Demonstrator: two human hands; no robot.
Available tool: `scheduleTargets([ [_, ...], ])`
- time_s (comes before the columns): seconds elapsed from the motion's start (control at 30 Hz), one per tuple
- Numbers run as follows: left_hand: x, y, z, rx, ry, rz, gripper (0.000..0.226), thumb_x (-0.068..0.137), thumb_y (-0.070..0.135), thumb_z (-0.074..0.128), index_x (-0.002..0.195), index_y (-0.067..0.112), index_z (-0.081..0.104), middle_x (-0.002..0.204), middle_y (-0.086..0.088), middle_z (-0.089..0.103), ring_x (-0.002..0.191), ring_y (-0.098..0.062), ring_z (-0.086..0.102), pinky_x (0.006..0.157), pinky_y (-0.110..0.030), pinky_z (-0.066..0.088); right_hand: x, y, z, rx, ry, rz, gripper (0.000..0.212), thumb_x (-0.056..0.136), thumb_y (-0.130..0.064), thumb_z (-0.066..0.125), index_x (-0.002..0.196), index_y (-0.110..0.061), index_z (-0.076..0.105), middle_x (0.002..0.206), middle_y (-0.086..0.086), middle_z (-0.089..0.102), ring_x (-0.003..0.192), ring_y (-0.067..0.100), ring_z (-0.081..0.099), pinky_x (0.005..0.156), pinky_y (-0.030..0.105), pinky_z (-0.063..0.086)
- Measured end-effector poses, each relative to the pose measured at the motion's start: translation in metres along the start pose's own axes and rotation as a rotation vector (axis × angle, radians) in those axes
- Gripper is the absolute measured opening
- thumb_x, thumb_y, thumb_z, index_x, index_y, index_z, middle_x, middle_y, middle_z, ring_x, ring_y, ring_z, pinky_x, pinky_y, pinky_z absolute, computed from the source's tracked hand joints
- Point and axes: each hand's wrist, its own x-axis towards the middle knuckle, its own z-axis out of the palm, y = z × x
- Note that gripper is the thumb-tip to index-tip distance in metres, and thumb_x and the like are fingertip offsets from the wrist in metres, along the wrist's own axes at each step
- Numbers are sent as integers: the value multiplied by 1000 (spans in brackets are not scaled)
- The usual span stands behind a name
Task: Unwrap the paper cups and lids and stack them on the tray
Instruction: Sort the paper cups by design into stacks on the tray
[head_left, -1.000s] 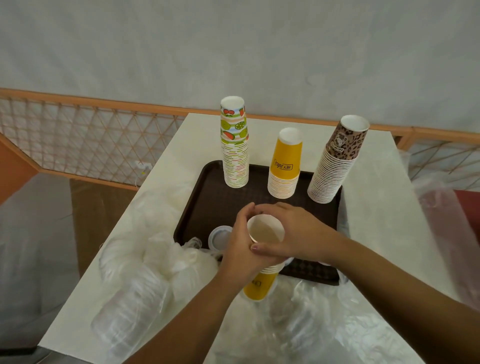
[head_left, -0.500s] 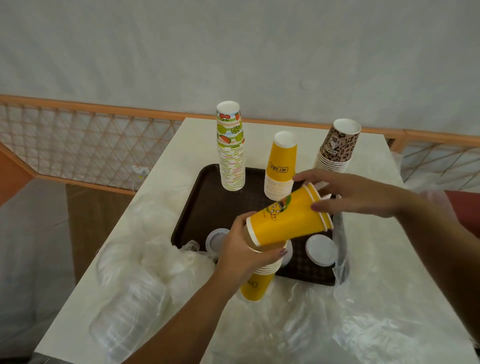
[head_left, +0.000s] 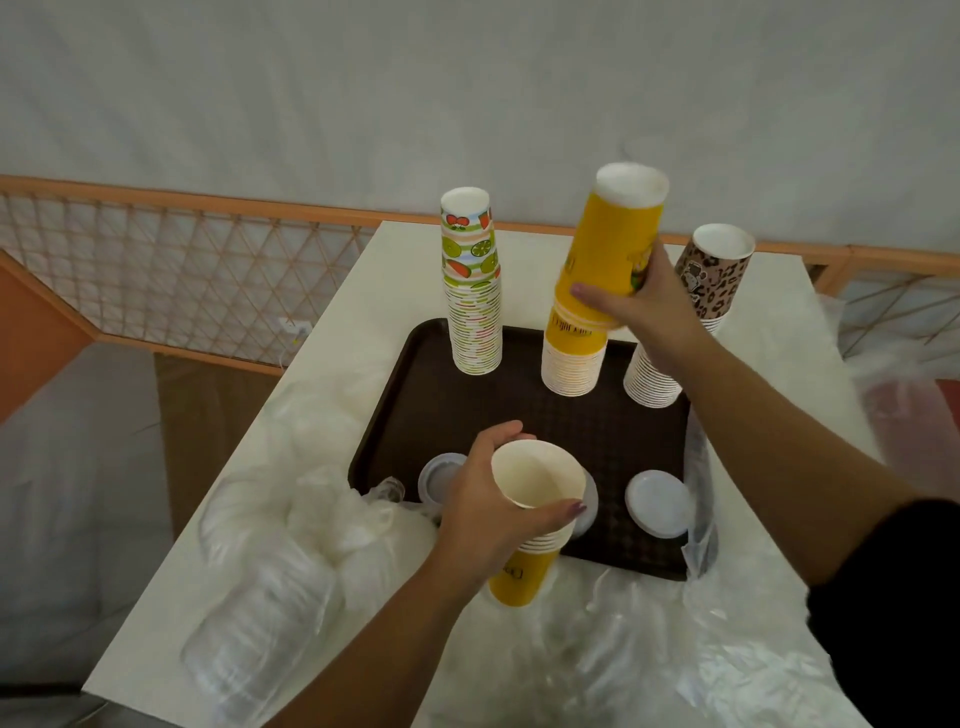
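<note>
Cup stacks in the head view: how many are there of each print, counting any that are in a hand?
Yellow stacks: 3, namely the one standing on the tray, the one in the right hand's grip, and the one in the left hand's grip.
Fruit-print stacks: 1.
Leopard-print stacks: 1.
Total: 5 stacks.

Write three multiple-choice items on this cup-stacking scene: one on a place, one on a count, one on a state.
1. Where does the fruit-print stack stand?
A. tray's far left
B. tray's near right
C. off the tray

2. How many cup stacks stand on the tray?
A. one
B. three
C. five

3. What does the right hand do?
A. hangs idle
B. grips yellow cups
C. presses a lid

Answers: 1 A, it stands at the far-left corner. 2 B, fruit-print, yellow and leopard-print. 3 B, fingers wrap the inverted cups.
</note>
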Motion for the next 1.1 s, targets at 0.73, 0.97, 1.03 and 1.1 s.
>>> scheduleTargets([
  [0.73, 6, -5, -9, -25, -66, 16, 93, 52, 37, 90, 124, 50, 33, 109, 43, 44, 102, 20, 41, 75, -10, 44, 83, 84, 50, -385, 216, 66, 55, 75, -22, 74, 123, -15, 48, 119, 7, 53, 100, 20, 55, 78, 25, 39],
  [0.97, 20, -1, -14, -68, -181, 33, 90, 54, 31, 91, 124, 47, 36, 112, 38, 47, 105, 15, 46, 79, -4, 42, 79, 103, 66, -407, 260, 92, 37, 88, -20, 60, 123, -14, 51, 126, 11, 45, 109, 27, 54, 88, 29, 43],
  [1.03, 22, -1, -12, -86, -191, 35, 92, 49, 36, 90, 123, 47, 37, 112, 37, 48, 106, 14, 47, 80, -4, 42, 79, 103, 67, -392, 310, 80, 36, 89, -24, 60, 124, -18, 53, 129, 11, 42, 113, 31, 52, 97, 37, 44],
  [1.1, 23, -4, -10, -106, -185, 19, 86, 46, 49, 83, 121, 48, 41, 112, 36, 50, 106, 12, 50, 81, -7, 43, 83, 98, 68, -421, 258, 89, 38, 91, -32, 58, 127, -22, 53, 135, 11, 37, 119, 32, 47, 103, 41, 40],
])
